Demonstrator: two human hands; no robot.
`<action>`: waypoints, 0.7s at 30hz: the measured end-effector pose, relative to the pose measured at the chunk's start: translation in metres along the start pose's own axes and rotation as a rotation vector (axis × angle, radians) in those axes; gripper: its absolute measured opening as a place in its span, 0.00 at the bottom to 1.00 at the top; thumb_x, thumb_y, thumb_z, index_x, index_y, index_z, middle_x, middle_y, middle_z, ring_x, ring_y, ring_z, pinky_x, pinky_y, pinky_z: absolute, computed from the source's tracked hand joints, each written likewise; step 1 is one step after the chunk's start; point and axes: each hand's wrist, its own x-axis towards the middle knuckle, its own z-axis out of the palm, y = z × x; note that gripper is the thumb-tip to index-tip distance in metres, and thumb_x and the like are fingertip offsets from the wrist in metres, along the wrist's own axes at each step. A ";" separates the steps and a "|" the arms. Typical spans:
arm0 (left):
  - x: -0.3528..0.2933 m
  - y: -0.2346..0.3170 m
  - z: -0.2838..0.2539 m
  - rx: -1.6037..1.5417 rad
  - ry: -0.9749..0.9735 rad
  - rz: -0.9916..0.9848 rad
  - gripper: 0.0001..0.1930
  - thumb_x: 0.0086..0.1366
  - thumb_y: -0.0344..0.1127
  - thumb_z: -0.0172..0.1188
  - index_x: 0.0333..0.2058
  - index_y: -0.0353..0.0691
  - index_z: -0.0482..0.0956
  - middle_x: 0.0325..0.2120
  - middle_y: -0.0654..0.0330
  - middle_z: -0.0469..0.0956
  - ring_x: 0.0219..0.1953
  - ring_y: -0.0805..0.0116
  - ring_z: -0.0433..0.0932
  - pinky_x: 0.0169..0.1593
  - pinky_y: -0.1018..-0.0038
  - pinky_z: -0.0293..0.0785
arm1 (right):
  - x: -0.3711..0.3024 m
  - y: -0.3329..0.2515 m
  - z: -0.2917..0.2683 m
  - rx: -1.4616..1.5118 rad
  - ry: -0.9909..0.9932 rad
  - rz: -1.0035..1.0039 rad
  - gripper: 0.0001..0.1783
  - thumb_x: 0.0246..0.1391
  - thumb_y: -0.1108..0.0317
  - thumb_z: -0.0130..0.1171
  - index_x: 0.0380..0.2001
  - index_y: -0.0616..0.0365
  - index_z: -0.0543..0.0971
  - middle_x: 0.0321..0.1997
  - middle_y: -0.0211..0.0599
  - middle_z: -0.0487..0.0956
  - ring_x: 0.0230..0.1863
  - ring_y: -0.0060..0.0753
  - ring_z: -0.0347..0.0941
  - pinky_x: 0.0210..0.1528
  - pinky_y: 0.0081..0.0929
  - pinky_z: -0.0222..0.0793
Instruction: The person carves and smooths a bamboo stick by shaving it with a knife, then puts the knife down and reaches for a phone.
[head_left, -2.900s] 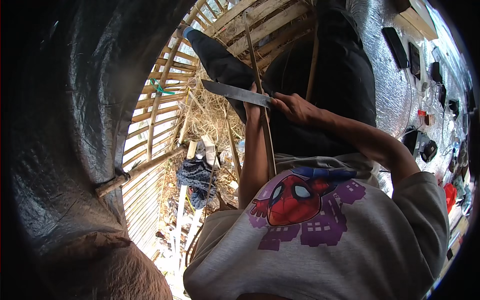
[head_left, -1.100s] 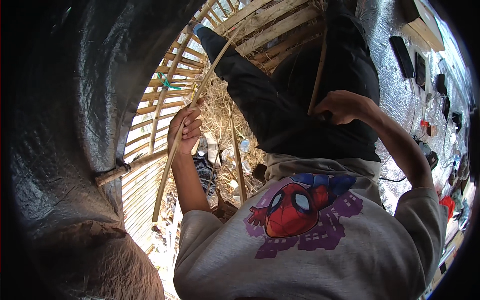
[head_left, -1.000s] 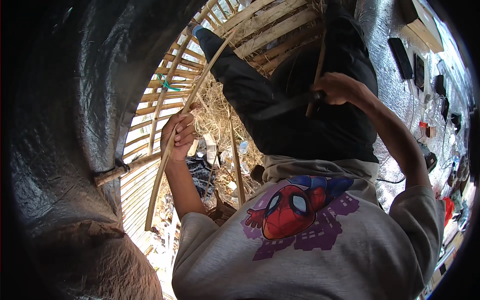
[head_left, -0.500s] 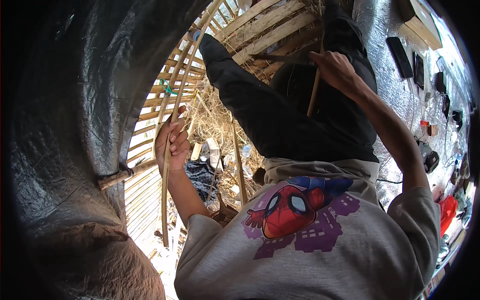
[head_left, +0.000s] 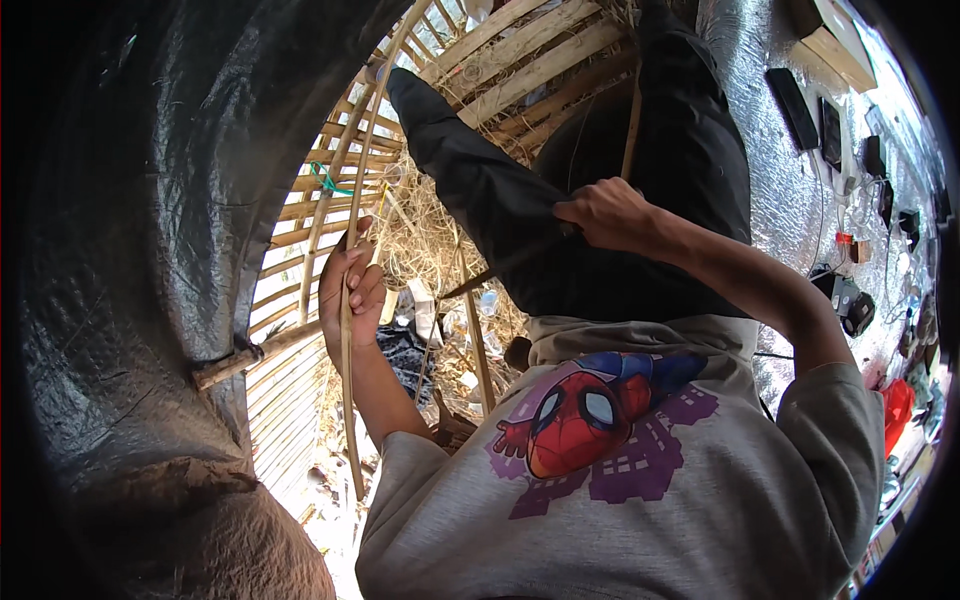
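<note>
While the person sits with both legs stretched out, a grey T-shirt (head_left: 760,440) with a red cartoon figure on its front takes up the space nearest me. Just past it, the left grip (head_left: 362,285) is closed round a long bamboo strip (head_left: 348,390), the fingers bent over it. That strip stands almost upright, its lower end hanging just beside the left sleeve. Over the lap, the right grip (head_left: 607,214) is a tight fist, and out of it comes a dark knife (head_left: 472,283); the handle is hidden in the hand, and the blade is hard to follow against the black trousers (head_left: 480,190). Its tip points left, apart from the strip, crossing my sight of a leaning stick (head_left: 477,345); whether those two touch, I can't tell. Another thin stick (head_left: 632,130) runs alongside the right leg. Below the left hand, a patterned dark cloth (head_left: 403,355) lies near loose straw (head_left: 425,230). Over to the left, dark sheeting (head_left: 110,250) hangs beside a bamboo lattice (head_left: 290,260) with a green tie (head_left: 325,183) on it. Farther off, wooden slats (head_left: 530,50) show between the lower legs, and toward the far end of a silvery sheet (head_left: 770,200) sit a black oblong case (head_left: 793,108) and a pale box (head_left: 835,55).
</note>
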 end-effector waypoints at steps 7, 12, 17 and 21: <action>0.001 -0.005 0.012 0.076 0.016 0.001 0.22 0.65 0.24 0.47 0.57 0.23 0.59 0.15 0.66 0.62 0.10 0.82 0.59 0.10 0.86 0.56 | 0.015 0.110 -0.058 -0.456 0.324 0.459 0.09 0.48 0.72 0.54 0.33 0.57 0.80 0.26 0.45 0.80 0.30 0.47 0.80 0.29 0.42 0.77; 0.006 -0.019 0.008 0.090 -0.005 -0.027 0.21 0.65 0.24 0.47 0.56 0.25 0.60 0.15 0.66 0.62 0.10 0.82 0.57 0.10 0.85 0.56 | -0.002 0.053 -0.052 -0.203 0.139 0.278 0.11 0.46 0.72 0.58 0.36 0.50 0.77 0.26 0.41 0.79 0.31 0.48 0.79 0.30 0.44 0.75; 0.006 -0.036 0.017 0.166 0.004 -0.013 0.21 0.64 0.22 0.46 0.57 0.26 0.61 0.20 0.65 0.65 0.11 0.83 0.58 0.11 0.87 0.57 | -0.007 0.054 -0.022 -0.300 0.008 0.239 0.09 0.50 0.69 0.57 0.37 0.51 0.77 0.25 0.40 0.79 0.31 0.48 0.79 0.32 0.43 0.75; 0.013 -0.058 0.012 0.251 -0.075 -0.032 0.26 0.62 0.22 0.52 0.58 0.27 0.58 0.20 0.66 0.64 0.11 0.82 0.59 0.11 0.87 0.56 | -0.035 0.122 -0.101 -0.522 0.260 0.446 0.08 0.47 0.68 0.60 0.34 0.51 0.79 0.24 0.39 0.80 0.27 0.45 0.79 0.29 0.41 0.74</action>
